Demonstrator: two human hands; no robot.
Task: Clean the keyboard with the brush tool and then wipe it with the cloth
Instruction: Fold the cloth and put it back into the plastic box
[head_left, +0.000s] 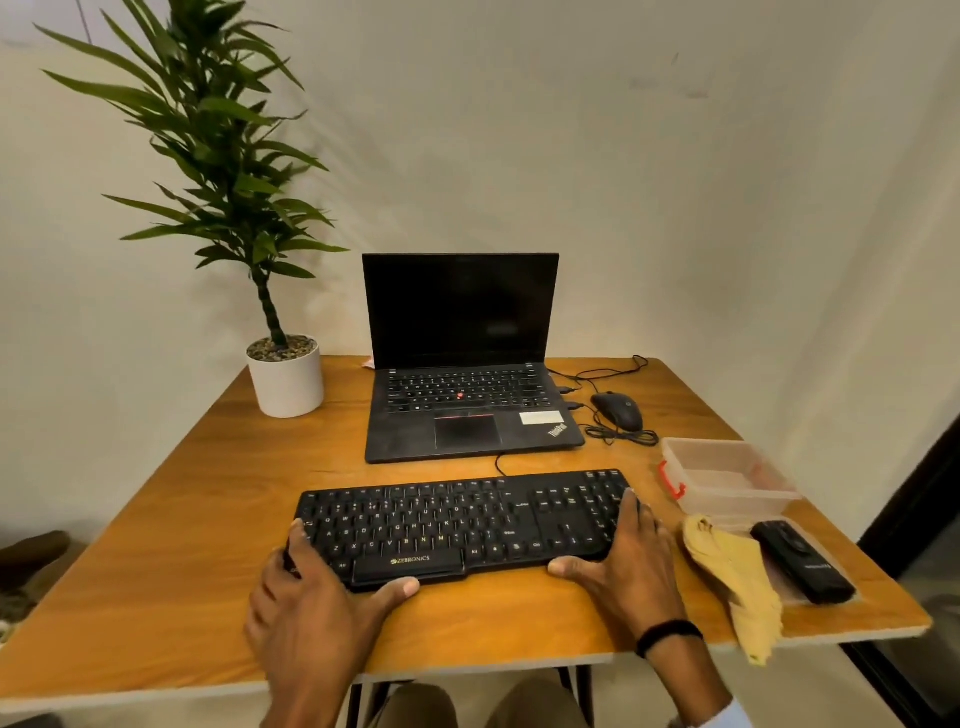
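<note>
Left hand (311, 597) and right hand (626, 561) grip the keyboard (457, 525) by its ends near the table (182, 545) front; we should settle it flat and square before brushing, cloth (732, 577) waiting at right.

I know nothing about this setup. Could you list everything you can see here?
table: 1, wooden, under everything
keyboard: 1, black, front centre
laptop: 1, black, open, behind keyboard
mouse: 1, black, wired, right of laptop
potted plant: 1, green, white pot, back left corner
container: 1, clear, red clasp, right side
cloth: 1, yellow, front right, hanging over edge
oblong tool: 1, black, right of cloth
wristband: 1, black, right wrist
left hand: 1, holds keyboard's left end
right hand: 1, holds keyboard's right end
</note>
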